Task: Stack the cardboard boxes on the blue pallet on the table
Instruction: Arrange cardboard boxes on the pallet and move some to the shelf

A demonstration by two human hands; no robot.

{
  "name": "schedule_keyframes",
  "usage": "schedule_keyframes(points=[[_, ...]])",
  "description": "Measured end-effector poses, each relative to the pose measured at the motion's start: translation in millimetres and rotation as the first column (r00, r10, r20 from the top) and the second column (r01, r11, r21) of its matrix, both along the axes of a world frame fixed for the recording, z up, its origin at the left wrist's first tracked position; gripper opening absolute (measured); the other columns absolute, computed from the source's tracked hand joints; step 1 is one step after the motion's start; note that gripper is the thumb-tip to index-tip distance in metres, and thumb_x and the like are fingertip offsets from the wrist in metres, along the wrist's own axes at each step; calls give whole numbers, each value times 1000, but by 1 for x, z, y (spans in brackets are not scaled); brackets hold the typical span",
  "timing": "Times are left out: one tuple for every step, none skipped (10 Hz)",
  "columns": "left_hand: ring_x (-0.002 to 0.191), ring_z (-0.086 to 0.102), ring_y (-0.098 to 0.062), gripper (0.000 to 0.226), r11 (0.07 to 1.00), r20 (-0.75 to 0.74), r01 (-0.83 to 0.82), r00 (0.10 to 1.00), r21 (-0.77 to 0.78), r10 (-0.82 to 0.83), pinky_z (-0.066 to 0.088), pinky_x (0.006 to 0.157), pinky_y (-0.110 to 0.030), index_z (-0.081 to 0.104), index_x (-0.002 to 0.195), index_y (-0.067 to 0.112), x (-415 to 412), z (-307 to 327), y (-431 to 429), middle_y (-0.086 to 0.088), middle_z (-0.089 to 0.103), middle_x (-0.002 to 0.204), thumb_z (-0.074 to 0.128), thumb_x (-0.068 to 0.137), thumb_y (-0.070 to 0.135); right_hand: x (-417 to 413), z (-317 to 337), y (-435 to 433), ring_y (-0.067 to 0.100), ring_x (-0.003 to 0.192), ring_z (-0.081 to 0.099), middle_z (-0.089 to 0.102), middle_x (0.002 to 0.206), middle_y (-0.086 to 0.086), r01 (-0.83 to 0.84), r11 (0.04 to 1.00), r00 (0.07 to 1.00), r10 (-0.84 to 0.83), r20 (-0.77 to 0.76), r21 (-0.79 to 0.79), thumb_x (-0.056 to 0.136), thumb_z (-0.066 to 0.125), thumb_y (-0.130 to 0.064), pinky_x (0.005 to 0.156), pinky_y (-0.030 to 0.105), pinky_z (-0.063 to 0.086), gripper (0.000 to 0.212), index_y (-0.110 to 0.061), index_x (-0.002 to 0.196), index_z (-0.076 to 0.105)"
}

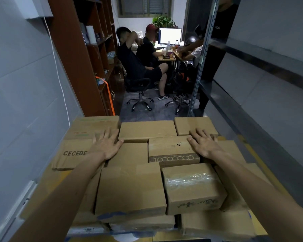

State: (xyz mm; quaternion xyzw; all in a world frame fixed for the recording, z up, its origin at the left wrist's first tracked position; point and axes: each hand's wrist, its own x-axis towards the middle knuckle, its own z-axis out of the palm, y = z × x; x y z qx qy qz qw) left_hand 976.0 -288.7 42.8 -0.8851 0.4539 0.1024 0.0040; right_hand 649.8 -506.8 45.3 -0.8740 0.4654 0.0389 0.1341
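Several brown cardboard boxes lie packed together in a stack in front of me. My left hand (106,145) rests flat, fingers spread, on the left boxes beside the box printed CECEBE (72,154). My right hand (204,144) lies flat with straight fingers across the far right box (187,124) and the edge of the box with a row of circles (171,151). Nearest me sit a plain box (129,189) and a box with clear tape (192,187). A sliver of the blue pallet (112,235) shows under the front edge.
A white wall runs close on the left. A grey metal shelf rack (252,95) stands along the right. Beyond the stack are a brown bookcase (87,58), office chairs and two seated people at a desk with a lit monitor (170,35).
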Motion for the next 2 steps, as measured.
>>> schedule_keyframes(points=[[154,-7,-24,68,999,10,32,999,6,-32,-10,120,-55,-2,159,32,-17,3,0,-7,-9,167,11,100,64,-2,9,15,23,153,-2,0,167,-2,-15,1000,1000,15,2,-6,102,19,-58,120,57,0,62,-32,158,13],[154,-8,-24,68,998,24,43,999,-43,-42,-11,119,-54,-3,159,32,-22,11,0,-7,-9,167,11,100,63,1,21,25,23,153,-2,-1,166,-2,-12,1000,999,13,39,-26,102,19,-58,120,57,0,62,-32,158,12]])
